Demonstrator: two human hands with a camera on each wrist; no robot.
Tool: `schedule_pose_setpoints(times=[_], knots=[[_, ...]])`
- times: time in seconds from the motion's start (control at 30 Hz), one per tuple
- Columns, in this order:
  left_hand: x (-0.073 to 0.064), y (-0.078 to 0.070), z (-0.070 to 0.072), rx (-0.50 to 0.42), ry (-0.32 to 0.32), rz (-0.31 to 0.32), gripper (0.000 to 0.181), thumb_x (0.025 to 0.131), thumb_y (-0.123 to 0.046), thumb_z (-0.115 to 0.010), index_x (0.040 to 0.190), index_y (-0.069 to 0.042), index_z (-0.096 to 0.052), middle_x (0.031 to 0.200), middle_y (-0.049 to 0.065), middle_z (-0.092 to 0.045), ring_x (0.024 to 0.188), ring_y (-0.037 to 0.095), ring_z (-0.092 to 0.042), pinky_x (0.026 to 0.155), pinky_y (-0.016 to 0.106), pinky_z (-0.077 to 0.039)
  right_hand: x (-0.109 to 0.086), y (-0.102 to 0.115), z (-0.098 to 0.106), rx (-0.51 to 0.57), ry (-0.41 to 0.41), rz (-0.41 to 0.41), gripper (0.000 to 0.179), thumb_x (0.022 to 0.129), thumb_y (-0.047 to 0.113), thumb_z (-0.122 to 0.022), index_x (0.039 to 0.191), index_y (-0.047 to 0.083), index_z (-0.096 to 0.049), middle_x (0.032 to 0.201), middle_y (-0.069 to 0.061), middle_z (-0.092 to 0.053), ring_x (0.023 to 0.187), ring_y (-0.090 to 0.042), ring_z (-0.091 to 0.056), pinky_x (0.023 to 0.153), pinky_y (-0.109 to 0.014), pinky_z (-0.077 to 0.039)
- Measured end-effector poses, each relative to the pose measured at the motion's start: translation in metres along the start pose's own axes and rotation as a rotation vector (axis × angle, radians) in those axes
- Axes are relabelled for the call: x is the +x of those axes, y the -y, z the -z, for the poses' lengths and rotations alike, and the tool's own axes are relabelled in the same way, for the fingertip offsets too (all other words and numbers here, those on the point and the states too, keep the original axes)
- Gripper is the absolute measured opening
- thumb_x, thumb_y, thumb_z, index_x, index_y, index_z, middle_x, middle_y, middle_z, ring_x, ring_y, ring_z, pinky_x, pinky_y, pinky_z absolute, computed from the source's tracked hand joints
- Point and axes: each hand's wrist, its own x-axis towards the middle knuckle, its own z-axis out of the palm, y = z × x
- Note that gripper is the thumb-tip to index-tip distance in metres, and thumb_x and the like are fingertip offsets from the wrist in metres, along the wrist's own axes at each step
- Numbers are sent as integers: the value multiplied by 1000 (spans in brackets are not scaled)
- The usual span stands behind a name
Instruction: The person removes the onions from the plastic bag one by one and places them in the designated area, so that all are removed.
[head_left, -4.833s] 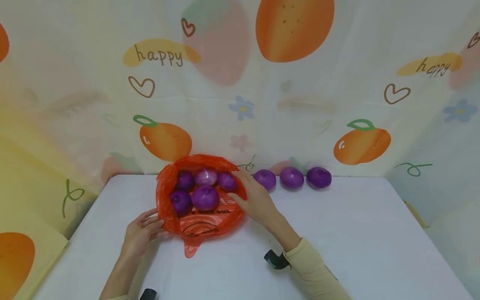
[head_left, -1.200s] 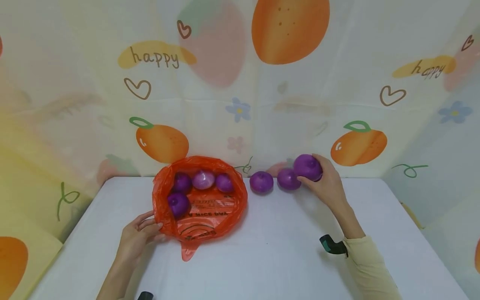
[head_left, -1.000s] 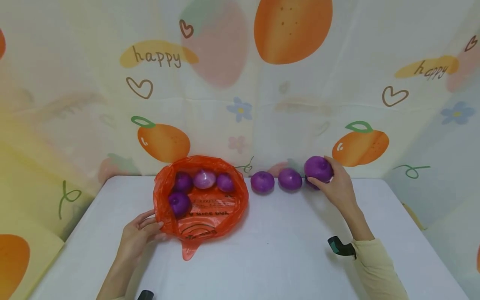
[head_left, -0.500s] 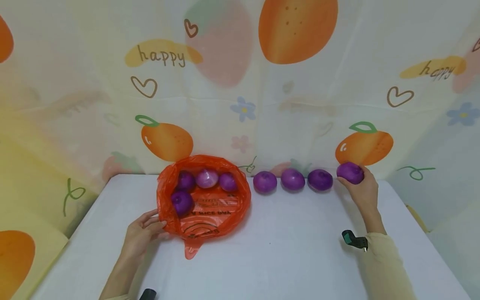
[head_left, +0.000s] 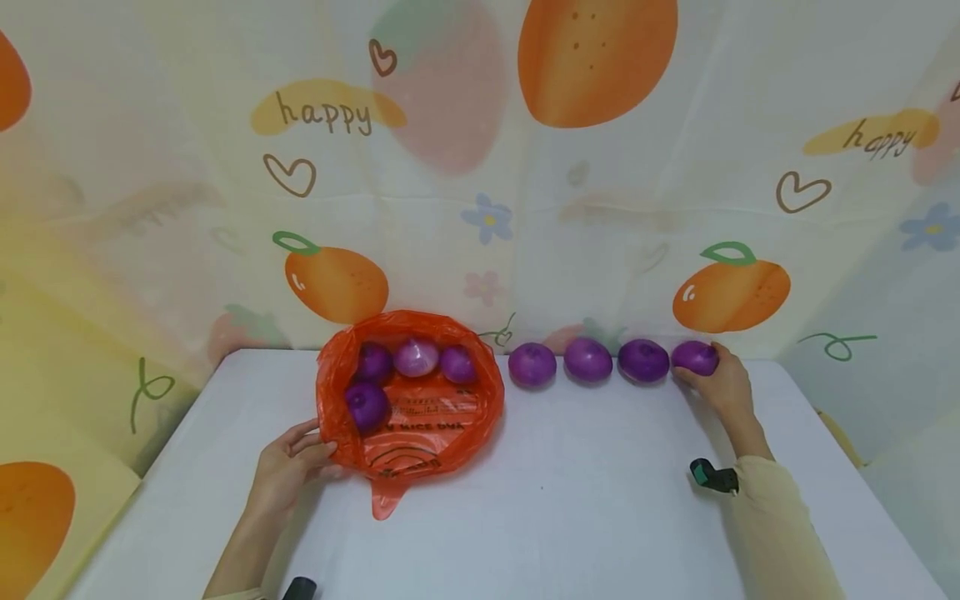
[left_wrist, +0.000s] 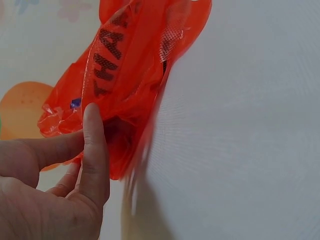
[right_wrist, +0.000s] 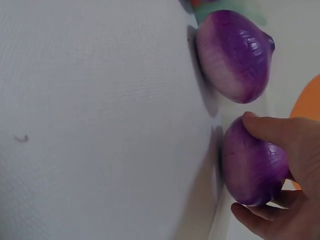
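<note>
An orange-red plastic bag (head_left: 411, 467) stands wide open on the white table, printed with dark lettering. Inside lie several purple onions, one of them an onion (head_left: 367, 407) at the left side. My left hand (head_left: 281, 479) is at the bag's left side, its fairly straight fingers touching the plastic; the left wrist view shows the thumb (left_wrist: 94, 150) upright against the bag. At the right end of a row along the table's back, my right hand (head_left: 726, 387) holds a purple onion (right_wrist: 252, 165) between thumb and fingers, low at the tabletop.
Left of the held onion stand three more onions in line: one nearest it (head_left: 643, 361), a middle onion (head_left: 588, 361) and one near the bag (head_left: 532, 365). A fruit-patterned cloth (head_left: 600, 183) hangs right behind the table (head_left: 570, 533).
My right hand has taken an onion from the bag's front, carried it rightward past the others, and lowered it at the row's right end. The left hand stays at the bag.
</note>
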Motion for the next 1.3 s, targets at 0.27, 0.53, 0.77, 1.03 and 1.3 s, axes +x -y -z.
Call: schedule_pose_setpoints(times=[0.27,0.53,0.77,1.03,1.3], knots=[[-1,0,0,15,-3,8,58,96,-10,-61,147,0,-35,113,6,-68,79,12,-69,73,27,-59,-2,0,5,-1,0,37,95,88,30,-73,145,-20,-15,137,-48,-30,125,-60,-34,105,-67,-30],[-1,1,-2,16,-13,42,59,96,-13,-62,148,-1,-36,110,3,-68,80,10,-69,73,25,-58,-5,20,16,21,-140,186,82,84,18,-77,139,-21,-30,132,-46,-39,123,-59,-36,106,-65,-28],[1,0,-1,-23,-3,24,58,96,-13,-62,147,-1,-37,103,-5,-69,80,10,-69,74,25,-58,-29,67,1,17,-180,428,74,81,12,-79,135,-19,-38,136,-40,-37,127,-57,-32,107,-66,-27],[0,-4,2,-31,27,-3,61,97,-13,-62,149,0,-33,100,-12,-68,79,9,-70,76,23,-57,-47,127,-27,86,-88,512,72,86,17,-76,143,-7,-39,148,-29,-33,139,-46,-29,112,-60,-26],[-2,-6,3,-11,26,8,61,97,-14,-62,149,0,-33,106,-9,-68,81,8,-69,76,24,-58,-64,179,-55,119,-64,584,63,88,20,-75,139,-2,-47,144,-21,-45,135,-37,-41,111,-51,-34]])
